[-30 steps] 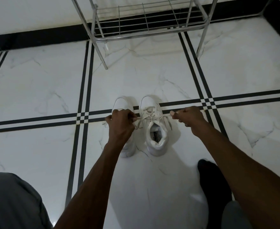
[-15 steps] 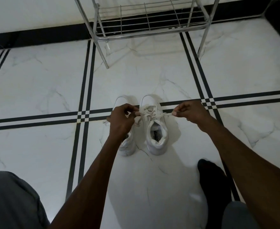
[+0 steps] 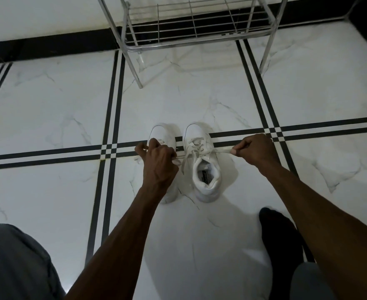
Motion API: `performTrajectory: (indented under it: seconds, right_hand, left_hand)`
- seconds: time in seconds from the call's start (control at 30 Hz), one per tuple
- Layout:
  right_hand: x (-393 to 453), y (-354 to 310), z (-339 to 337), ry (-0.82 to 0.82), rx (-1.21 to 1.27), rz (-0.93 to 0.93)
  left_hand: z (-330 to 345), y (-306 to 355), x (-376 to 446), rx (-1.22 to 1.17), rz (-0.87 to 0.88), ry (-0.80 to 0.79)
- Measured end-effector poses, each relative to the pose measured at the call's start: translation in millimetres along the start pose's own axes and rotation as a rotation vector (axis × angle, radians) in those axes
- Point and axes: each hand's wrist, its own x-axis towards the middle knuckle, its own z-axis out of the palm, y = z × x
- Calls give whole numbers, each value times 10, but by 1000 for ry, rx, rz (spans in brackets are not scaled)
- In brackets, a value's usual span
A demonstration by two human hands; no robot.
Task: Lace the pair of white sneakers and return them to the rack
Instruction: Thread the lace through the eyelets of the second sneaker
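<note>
Two white sneakers stand side by side on the marble floor, toes pointing away from me. The right sneaker (image 3: 204, 167) shows its open collar and its white lace (image 3: 196, 148). My left hand (image 3: 158, 163) covers most of the left sneaker (image 3: 162, 135) and pinches one lace end. My right hand (image 3: 255, 151) is to the right of the right sneaker, pinching the other lace end, which is stretched taut sideways. The metal wire rack (image 3: 191, 29) stands beyond the shoes against the wall.
White marble floor with black inlay stripes (image 3: 48, 154) crossing under the shoes. A black skirting runs along the wall. My black-socked foot (image 3: 280, 241) rests at the lower right and a grey-clad knee (image 3: 11, 260) at the lower left. The rack's legs (image 3: 135, 68) stand just beyond the sneakers.
Both hands drew in toward the right sneaker's lace half a second ago, then pulled apart sideways again, tightening the lace. The camera has tilted slightly.
</note>
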Motion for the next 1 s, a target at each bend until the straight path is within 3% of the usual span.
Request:
performTrajectory:
  seconds: [0.43, 0.57, 0.63, 0.7, 0.8, 1.0]
  right_hand:
    - [35, -7, 42, 66, -144, 4]
    - [79, 6, 59, 43, -84, -110]
    - [74, -18, 83, -5, -44, -185]
    - [58, -69, 95, -155, 9, -269]
    - [24, -129, 168, -285, -52, -376]
    - [-95, -46, 372, -81, -79, -488]
  left_hand:
    - [-43, 25, 51, 159, 7, -55]
    - [-57, 119, 32, 124, -7, -112]
    - [-31, 178, 28, 56, 19, -100]
    - [1, 230, 51, -25, 78, -103]
    - [23, 326, 65, -134, 140, -171]
    - [93, 324, 42, -274, -65, -176]
